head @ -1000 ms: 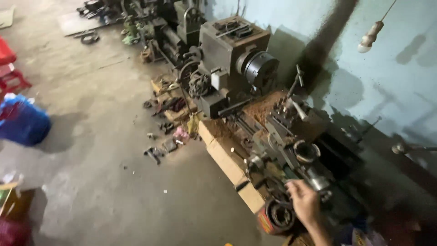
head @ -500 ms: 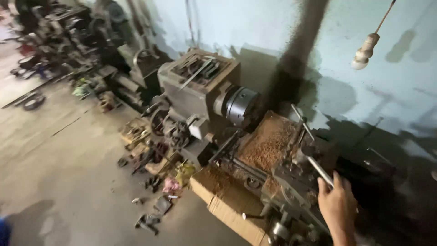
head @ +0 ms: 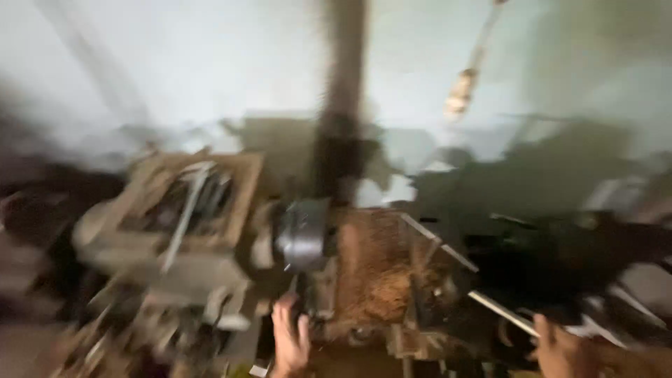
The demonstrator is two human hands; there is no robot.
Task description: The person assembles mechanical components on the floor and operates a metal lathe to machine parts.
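A blurred view showed a lathe [head: 308, 280] against a pale wall. The left hand [head: 290, 341], fingers spread, reached up below the chuck [head: 302, 234]. The right hand [head: 560, 348] rested near a metal rod [head: 500, 313]; its grip could not be told. Shavings [head: 381, 269] covered the bed; work looked unstarted.

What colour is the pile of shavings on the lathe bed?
Reddish brown; the shavings show, blurred, in the head view.

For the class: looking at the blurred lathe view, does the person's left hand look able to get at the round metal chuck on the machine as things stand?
Probably yes. The left hand is raised just below the chuck, fingers pointing up toward it, and nothing visible lies between them. The picture is heavily blurred, so whether the hand already touches the machine cannot be told.
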